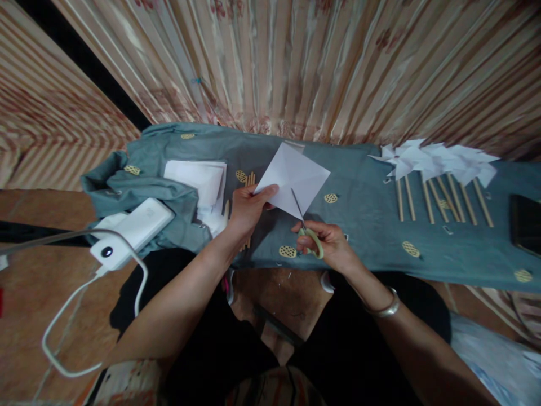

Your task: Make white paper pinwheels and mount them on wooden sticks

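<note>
My left hand pinches the left corner of a square white sheet of paper, with the thumb on top. The sheet is held above the cloth, one corner towards me, and faint crease lines run across it. In my right hand is a pair of scissors with pale green handles. The blades lie at the near corner of the sheet and point towards its middle. Under and beside my left hand lie several thin wooden sticks, partly hidden by the hand.
A grey-green cloth covers the narrow table. White paper sheets are stacked at the left, near a white power bank with a cable. Several paper pinwheels on sticks lie right; a dark phone-like object is at the right edge.
</note>
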### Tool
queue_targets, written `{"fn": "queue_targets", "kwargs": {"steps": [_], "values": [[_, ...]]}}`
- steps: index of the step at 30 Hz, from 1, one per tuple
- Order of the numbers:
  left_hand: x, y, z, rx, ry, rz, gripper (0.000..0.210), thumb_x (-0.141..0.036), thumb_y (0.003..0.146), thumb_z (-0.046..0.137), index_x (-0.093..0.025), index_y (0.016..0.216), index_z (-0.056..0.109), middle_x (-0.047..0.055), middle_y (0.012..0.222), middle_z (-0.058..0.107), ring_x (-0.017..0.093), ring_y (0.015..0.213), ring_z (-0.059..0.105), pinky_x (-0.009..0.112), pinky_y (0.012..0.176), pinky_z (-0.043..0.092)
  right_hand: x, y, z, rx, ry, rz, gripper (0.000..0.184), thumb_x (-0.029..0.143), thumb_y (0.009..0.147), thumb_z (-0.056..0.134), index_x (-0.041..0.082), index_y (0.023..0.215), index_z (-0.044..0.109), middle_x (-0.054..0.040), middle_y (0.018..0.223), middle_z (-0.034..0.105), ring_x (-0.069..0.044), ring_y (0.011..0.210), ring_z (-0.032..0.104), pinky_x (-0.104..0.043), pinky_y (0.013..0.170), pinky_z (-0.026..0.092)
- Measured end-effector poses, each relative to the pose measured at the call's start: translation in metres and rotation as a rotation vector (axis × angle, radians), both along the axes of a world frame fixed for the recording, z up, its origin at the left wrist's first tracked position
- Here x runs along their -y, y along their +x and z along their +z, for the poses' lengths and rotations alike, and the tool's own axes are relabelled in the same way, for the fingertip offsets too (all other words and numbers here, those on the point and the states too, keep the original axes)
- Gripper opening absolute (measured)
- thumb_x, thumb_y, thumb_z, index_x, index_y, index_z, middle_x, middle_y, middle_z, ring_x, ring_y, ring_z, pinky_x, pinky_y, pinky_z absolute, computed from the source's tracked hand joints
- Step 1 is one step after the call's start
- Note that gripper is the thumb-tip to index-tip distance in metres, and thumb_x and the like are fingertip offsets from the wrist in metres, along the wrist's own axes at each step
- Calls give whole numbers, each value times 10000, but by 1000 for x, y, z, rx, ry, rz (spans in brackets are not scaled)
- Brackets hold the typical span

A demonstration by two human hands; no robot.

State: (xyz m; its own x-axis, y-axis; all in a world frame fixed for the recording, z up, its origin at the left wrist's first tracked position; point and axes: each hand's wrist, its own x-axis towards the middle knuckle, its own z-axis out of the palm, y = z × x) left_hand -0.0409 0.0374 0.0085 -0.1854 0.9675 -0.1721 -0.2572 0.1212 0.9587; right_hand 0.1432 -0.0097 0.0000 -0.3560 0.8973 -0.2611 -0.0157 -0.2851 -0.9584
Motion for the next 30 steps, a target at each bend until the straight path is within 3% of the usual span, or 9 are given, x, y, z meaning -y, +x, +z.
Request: {"fn": "queue_targets", "kwargs": {"steps": [20,30], "values": [[1,0,2,-17,-16,1,226,-383,633,794,-179,678,708,17,684,691,122,616,607,241,560,483,1,0,-2,37,40,-9,389,513,643,807,194,833,692,35,555,605,-95,471,534,-241,468,467],[-3,-4,3,4,-11,30,242,-382,605,817,-179,684,712,15,695,711,122,616,625,234,550,488,1,6,1,75,27,136,467,576,666,775,184,901,680,17,614,641,-99,530,556,-226,494,444]]}}
